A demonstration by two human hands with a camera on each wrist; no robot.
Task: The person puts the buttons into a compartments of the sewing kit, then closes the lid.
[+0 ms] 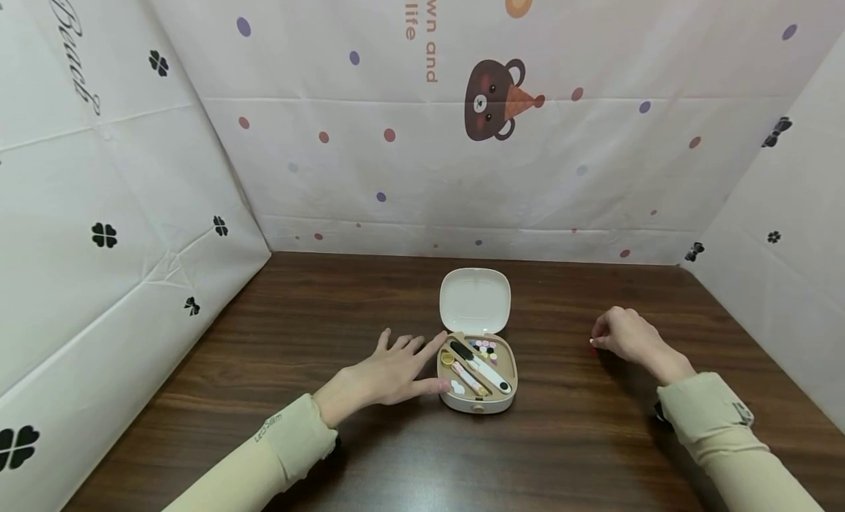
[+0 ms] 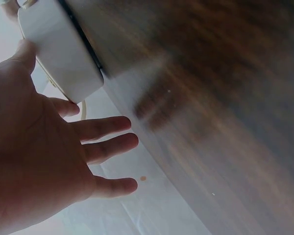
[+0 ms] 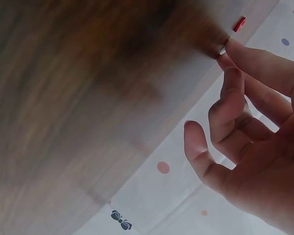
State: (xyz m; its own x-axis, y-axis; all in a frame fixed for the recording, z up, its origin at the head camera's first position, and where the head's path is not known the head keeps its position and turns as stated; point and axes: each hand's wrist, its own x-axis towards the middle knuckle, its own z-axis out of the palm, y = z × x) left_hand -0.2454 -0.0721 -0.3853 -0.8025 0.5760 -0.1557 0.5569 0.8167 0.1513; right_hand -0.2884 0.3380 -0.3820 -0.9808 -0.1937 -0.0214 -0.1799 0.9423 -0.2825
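A small box (image 1: 477, 406) stands on the table with its white lid (image 1: 475, 301) raised toward the back. In its tan tray lie a long white-and-black tool (image 1: 480, 367), a slim pink-and-yellow tube (image 1: 469, 378), a round yellow piece (image 1: 447, 359), white pieces (image 1: 458, 386) and several small coloured discs (image 1: 484, 348). My left hand (image 1: 389, 369) is spread at the box's left side, thumb and index finger at its rim. Off to the right, my right hand (image 1: 630, 336) pinches a tiny white piece (image 3: 223, 49) between thumb and index finger, low over the table. A small red piece (image 3: 239, 24) lies beside those fingertips.
The dark wood table (image 1: 370, 292) meets a white printed cloth (image 1: 370, 174) at the back. Similar cloth hangs along the left and right sides.
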